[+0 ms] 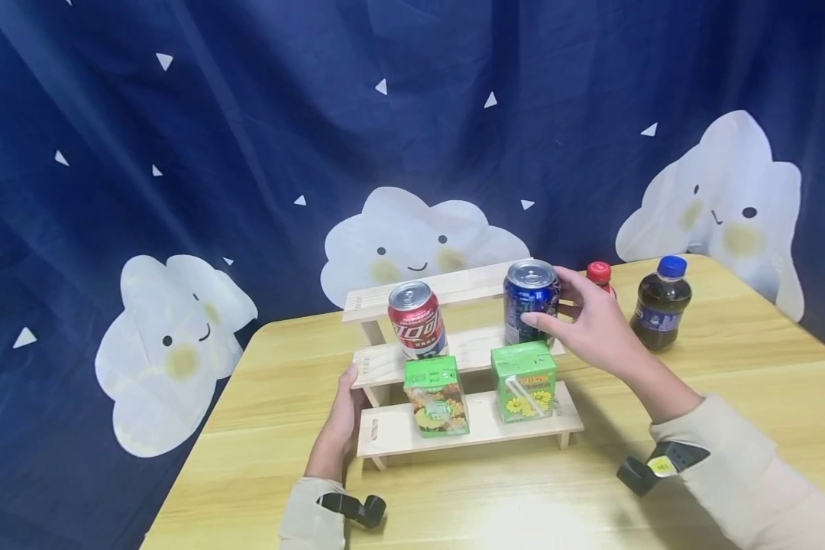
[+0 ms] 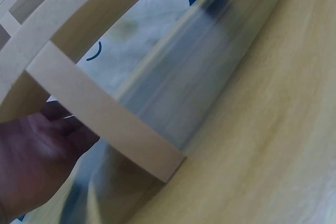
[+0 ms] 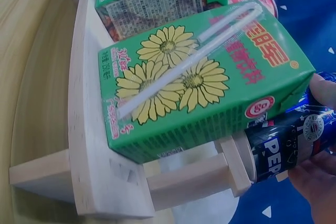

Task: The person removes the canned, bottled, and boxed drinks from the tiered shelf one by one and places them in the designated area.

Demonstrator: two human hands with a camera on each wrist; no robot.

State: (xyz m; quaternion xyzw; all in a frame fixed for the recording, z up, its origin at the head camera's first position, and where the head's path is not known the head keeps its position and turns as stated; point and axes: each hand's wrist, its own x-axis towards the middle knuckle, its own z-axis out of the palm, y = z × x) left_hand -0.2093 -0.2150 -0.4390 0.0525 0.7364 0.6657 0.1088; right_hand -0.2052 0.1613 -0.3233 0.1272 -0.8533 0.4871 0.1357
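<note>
A three-tier wooden display stand [image 1: 469, 416] is on the table. My right hand [image 1: 601, 328] holds a blue Pepsi can [image 1: 518, 305] upright at the right end of the middle tier, thumb on the near side and fingers around the far side. In the right wrist view, the base of the Pepsi can [image 3: 278, 148] is right at the tier's edge. My left hand [image 1: 340, 420] grips the stand's left side by the middle tier; in the left wrist view its fingers pass behind a wooden leg [image 2: 107, 114]. A red cola can [image 1: 415, 321] stands at the middle tier's left.
Two green drink cartons, one with brown pictures [image 1: 436, 397] and one with yellow flowers and a straw [image 1: 525, 382], stand on the lowest tier. Right of the stand are a dark bottle with a blue cap [image 1: 660, 305] and a red-capped bottle [image 1: 599, 273]. A blue cloud-print curtain [image 1: 412, 114] hangs behind.
</note>
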